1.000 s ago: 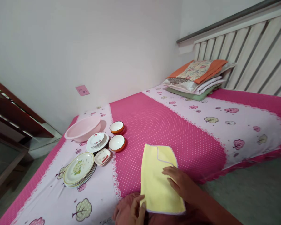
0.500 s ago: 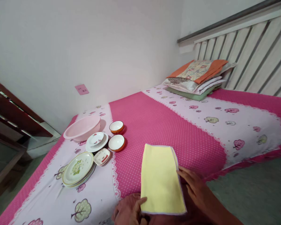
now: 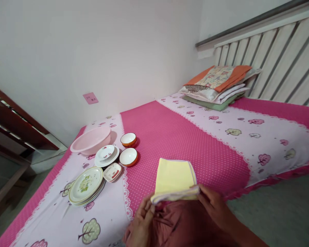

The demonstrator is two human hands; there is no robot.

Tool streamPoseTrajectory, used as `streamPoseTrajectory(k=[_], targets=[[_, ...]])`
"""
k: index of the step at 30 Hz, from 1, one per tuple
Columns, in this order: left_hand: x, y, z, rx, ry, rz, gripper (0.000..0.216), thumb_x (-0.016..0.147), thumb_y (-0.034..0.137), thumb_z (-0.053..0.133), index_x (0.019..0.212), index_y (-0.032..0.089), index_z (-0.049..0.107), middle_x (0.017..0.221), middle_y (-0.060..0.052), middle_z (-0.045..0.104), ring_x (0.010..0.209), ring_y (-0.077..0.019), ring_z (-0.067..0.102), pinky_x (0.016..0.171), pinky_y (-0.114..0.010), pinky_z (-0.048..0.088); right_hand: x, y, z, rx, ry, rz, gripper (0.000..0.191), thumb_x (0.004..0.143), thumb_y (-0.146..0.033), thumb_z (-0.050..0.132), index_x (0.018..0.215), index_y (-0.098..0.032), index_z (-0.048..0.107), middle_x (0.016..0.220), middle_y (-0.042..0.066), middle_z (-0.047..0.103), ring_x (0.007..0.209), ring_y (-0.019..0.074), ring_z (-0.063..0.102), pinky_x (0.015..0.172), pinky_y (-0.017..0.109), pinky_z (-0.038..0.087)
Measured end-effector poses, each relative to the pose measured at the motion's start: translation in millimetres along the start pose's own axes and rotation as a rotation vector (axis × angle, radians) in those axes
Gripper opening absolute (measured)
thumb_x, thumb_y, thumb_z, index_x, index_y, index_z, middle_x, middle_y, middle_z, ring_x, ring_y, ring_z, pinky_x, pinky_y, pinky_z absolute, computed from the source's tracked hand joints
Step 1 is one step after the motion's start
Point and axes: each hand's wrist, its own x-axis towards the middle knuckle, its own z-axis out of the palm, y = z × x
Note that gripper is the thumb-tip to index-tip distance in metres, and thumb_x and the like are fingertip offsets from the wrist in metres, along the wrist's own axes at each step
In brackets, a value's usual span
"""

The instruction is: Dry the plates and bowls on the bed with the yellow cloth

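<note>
A yellow cloth [image 3: 174,175] with a pale purple edge lies on the pink dotted part of the bed, right in front of me. Its near part is lifted and folded back toward the far side. My left hand [image 3: 144,216] pinches the near left corner of that fold between thumb and fingers. At the right end, my right hand [image 3: 210,202] grips the other corner, its fingertips partly hidden by the fabric. Below the fold, dark red clothing covers my lap.
Left of the cloth stand two orange bowls [image 3: 128,157], a small square dish [image 3: 112,172], a stack of white plates [image 3: 105,153], larger green-patterned plates [image 3: 86,185] and a pink basin [image 3: 91,141]. Folded pillows [image 3: 216,85] lie at the far right by the slatted headboard [image 3: 270,51].
The cloth's near edge has come up off my lap and been folded away from me. My left hand has moved up with its corner; the right has shifted slightly nearer to me.
</note>
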Motion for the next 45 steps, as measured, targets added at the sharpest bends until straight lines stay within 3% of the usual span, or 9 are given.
streamPoseTrajectory(k=[3,7,11,15,19,24,34,39,45], targets=[[25.2,28.1,23.2,0.080,-0.074,0.156,0.069,0.086,0.038,0.084,0.151,0.037,0.059,0.159,-0.010,0.058,0.146,-0.0300,0.053,0.119,-0.044,0.043,45.4,2.4,-1.5,0.014,0.089,0.082,0.041,0.101,-0.048,0.046,0.107,-0.019,0.074,0.087,0.009,0.080,0.083,0.0261,0.075,0.073,0.033,0.061],[45.5,22.7,36.8,0.124,-0.063,0.178,0.069,0.079,0.045,0.089,0.142,0.028,0.067,0.143,-0.016,0.070,0.133,-0.0310,0.065,0.110,-0.042,0.051,88.7,34.4,7.2,-0.020,0.165,0.091,0.036,0.096,-0.044,0.048,0.102,-0.018,0.072,0.084,0.009,0.079,0.077,0.0261,0.075,0.069,0.034,0.062],[39.7,-18.8,12.5,0.080,0.080,-0.004,0.053,0.071,0.051,0.092,0.107,0.016,0.079,0.103,-0.017,0.082,0.085,-0.0257,0.077,0.069,-0.032,0.058,97.6,63.0,13.6,-0.150,0.266,0.059,0.047,0.090,-0.037,0.053,0.129,-0.014,0.065,0.102,0.016,0.079,0.083,0.0289,0.075,0.078,0.044,0.064],[32.6,-33.9,-22.5,-0.070,0.234,-0.088,0.045,0.066,0.037,0.095,0.099,0.013,0.078,0.087,-0.013,0.081,0.072,-0.0230,0.076,0.067,-0.031,0.058,95.9,64.2,22.0,-0.311,0.321,-0.060,0.057,0.097,-0.040,0.053,0.146,-0.012,0.053,0.142,0.025,0.064,0.131,0.0388,0.060,0.113,0.060,0.048],[58.3,-3.5,-36.3,-0.133,0.388,-0.062,0.027,0.081,0.022,0.080,0.105,0.011,0.073,0.090,-0.017,0.081,0.073,-0.0240,0.078,0.065,-0.030,0.059,109.7,55.2,49.1,-0.427,0.206,-0.202,0.048,0.100,-0.038,0.052,0.142,-0.015,0.060,0.147,0.020,0.064,0.141,0.0381,0.054,0.121,0.058,0.039],[121.9,46.1,-35.9,-0.230,0.466,-0.067,0.012,0.101,0.019,0.058,0.111,0.015,0.063,0.101,-0.017,0.079,0.083,-0.0248,0.079,0.074,-0.036,0.064,126.1,55.6,80.7,-0.547,0.138,-0.253,0.041,0.102,-0.035,0.050,0.134,-0.014,0.067,0.134,0.020,0.073,0.125,0.0386,0.064,0.113,0.059,0.044],[211.2,85.1,-23.6,-0.412,0.568,0.027,0.043,0.101,0.032,0.067,0.141,0.020,0.058,0.134,-0.011,0.066,0.104,-0.0228,0.071,0.083,-0.040,0.065,124.4,61.8,80.0,-0.651,0.151,-0.260,0.041,0.103,-0.036,0.052,0.136,-0.015,0.065,0.131,0.017,0.074,0.121,0.0334,0.066,0.108,0.050,0.048],[172.6,78.7,-17.2,-0.460,0.491,0.016,0.059,0.092,-0.003,0.055,0.147,0.018,0.054,0.131,-0.012,0.071,0.105,-0.0233,0.074,0.086,-0.040,0.066,124.7,63.7,80.4,-0.641,0.146,-0.248,0.042,0.104,-0.039,0.051,0.137,-0.016,0.064,0.132,0.016,0.074,0.122,0.0339,0.067,0.108,0.050,0.049],[52.7,45.6,-13.0,-0.517,0.374,-0.046,0.077,0.074,-0.010,0.057,0.148,0.011,0.056,0.110,-0.013,0.082,0.098,-0.0278,0.080,0.091,-0.040,0.066,124.7,66.3,78.4,-0.621,0.092,-0.199,0.047,0.105,-0.040,0.048,0.140,-0.012,0.061,0.136,0.018,0.071,0.127,0.0349,0.063,0.113,0.052,0.044]])
